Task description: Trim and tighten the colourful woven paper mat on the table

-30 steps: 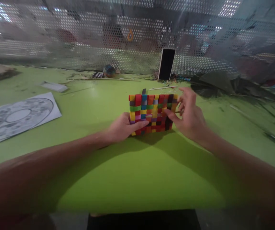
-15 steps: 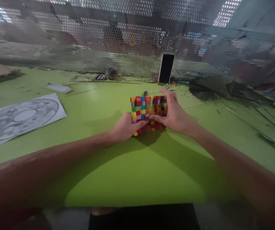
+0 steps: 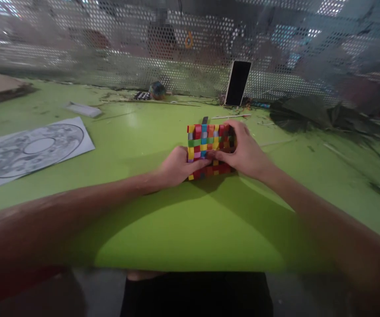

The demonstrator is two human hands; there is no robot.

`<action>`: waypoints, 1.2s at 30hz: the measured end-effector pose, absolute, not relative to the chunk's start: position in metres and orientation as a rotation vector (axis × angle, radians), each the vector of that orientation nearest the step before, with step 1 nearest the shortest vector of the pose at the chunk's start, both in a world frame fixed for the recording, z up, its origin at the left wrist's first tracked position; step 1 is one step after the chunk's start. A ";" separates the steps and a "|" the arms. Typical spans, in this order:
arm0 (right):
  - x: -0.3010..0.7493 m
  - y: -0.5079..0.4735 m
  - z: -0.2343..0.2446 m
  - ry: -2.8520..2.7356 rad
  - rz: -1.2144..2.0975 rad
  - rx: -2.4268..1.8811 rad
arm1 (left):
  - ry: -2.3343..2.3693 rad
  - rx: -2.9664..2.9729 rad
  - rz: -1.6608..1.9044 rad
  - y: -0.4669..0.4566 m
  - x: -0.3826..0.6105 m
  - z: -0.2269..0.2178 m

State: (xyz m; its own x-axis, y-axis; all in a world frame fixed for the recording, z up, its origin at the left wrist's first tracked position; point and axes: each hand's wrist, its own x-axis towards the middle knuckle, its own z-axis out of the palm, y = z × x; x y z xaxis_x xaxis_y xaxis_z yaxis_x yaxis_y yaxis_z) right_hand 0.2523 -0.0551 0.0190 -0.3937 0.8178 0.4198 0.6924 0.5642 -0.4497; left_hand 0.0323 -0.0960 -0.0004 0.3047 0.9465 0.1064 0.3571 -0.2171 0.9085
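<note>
A small woven mat of many-coloured strips (image 3: pixel 205 141) lies on the green table (image 3: pixel 176 229), just beyond the middle. My left hand (image 3: pixel 176 165) rests at its lower left corner, thumb pressed onto the weave. My right hand (image 3: pixel 244 152) covers the mat's right half, with its fingers curled over the top edge and the thumb pinching near the centre. A dark strip end (image 3: pixel 204 119) sticks up from the mat's top edge.
A printed sheet with a round drawing (image 3: pixel 33 147) lies at the left. A black phone (image 3: pixel 238 82) leans against the perforated metal screen (image 3: pixel 110 61) at the back. Thin sticks (image 3: pixel 231 116), a small ball (image 3: pixel 158 90) and dark sheets (image 3: pixel 309 112) lie along the far side.
My right hand has come in from the mat's right edge and closed over its right half. My left hand has stayed at the lower left corner. The view has shifted a little.
</note>
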 end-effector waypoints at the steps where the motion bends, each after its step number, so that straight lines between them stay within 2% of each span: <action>1: 0.252 -0.054 0.019 -2.194 0.266 -1.200 | 1.175 1.750 0.904 -0.096 0.032 0.000; 16: 0.248 -0.055 0.014 -2.226 0.127 -1.196 | 1.302 1.665 0.926 -0.101 0.035 -0.003; 30: 0.254 -0.066 0.026 -2.231 0.289 -1.107 | 1.213 1.618 0.929 -0.100 0.032 -0.002; 36: 0.291 -0.042 0.035 -2.218 0.311 -1.283 | 1.341 1.511 1.003 -0.098 0.027 0.003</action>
